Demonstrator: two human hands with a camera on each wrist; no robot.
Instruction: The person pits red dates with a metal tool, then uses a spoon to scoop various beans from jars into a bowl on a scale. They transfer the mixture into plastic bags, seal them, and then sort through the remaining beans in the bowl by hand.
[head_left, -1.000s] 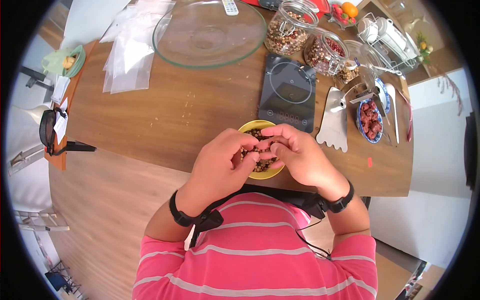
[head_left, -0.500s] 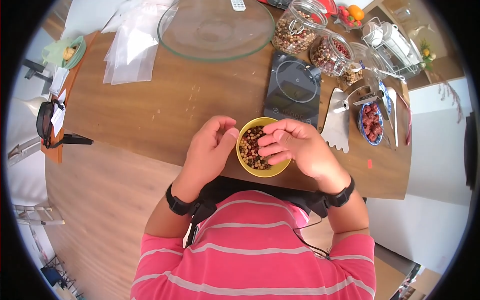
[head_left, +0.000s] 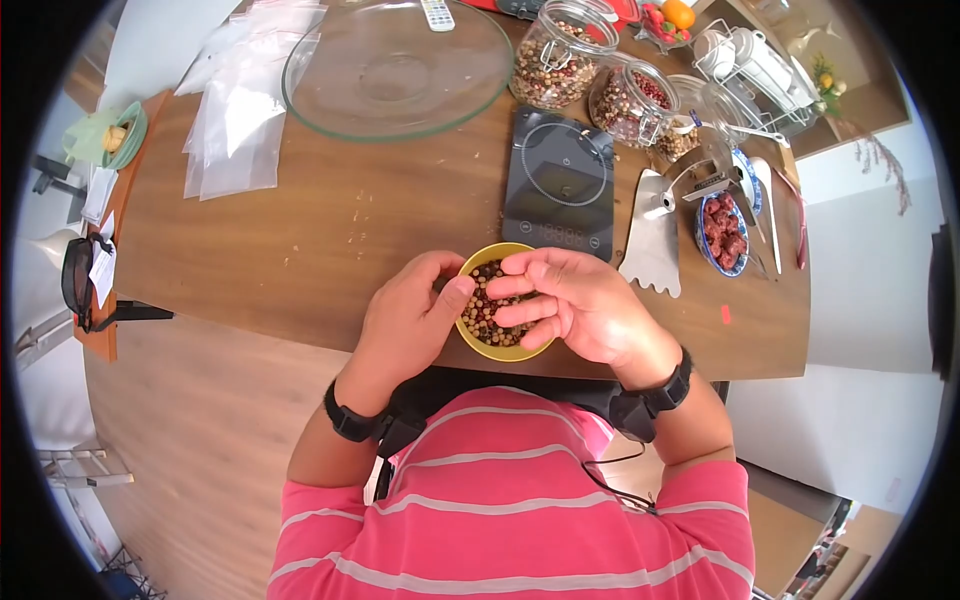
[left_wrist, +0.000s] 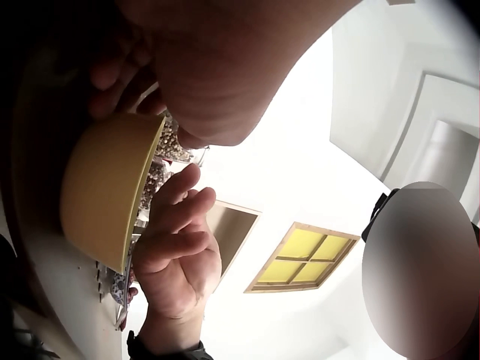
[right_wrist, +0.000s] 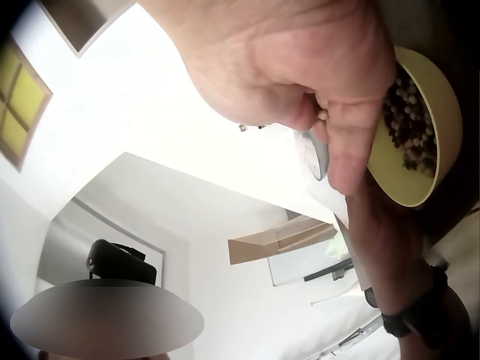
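Observation:
A yellow bowl (head_left: 482, 348) of mixed light, red and dark peppercorns (head_left: 484, 318) sits near the table's front edge. My left hand (head_left: 405, 315) holds its left side, with the thumb at the rim and the fingers curled by the outer wall. Over the bowl's right half is my right hand (head_left: 590, 305), palm turned inward and fingers spread a little. In the right wrist view, a pale peppercorn (right_wrist: 322, 115) shows between its thumb and finger. Part of the bowl's contents is hidden by the right hand.
Just beyond the bowl lies a black digital scale (head_left: 560, 185). Right of it are a metal scraper (head_left: 653, 235) and a patterned bowl (head_left: 722, 235) of dark red pieces. Glass jars (head_left: 562, 60), a large glass dish (head_left: 400, 85) and plastic bags (head_left: 240, 130) sit farther back.
Both hands were together over the bowl; the left has since drawn back to the bowl's left rim. The right stays over the bowl. The head view has shifted slightly.

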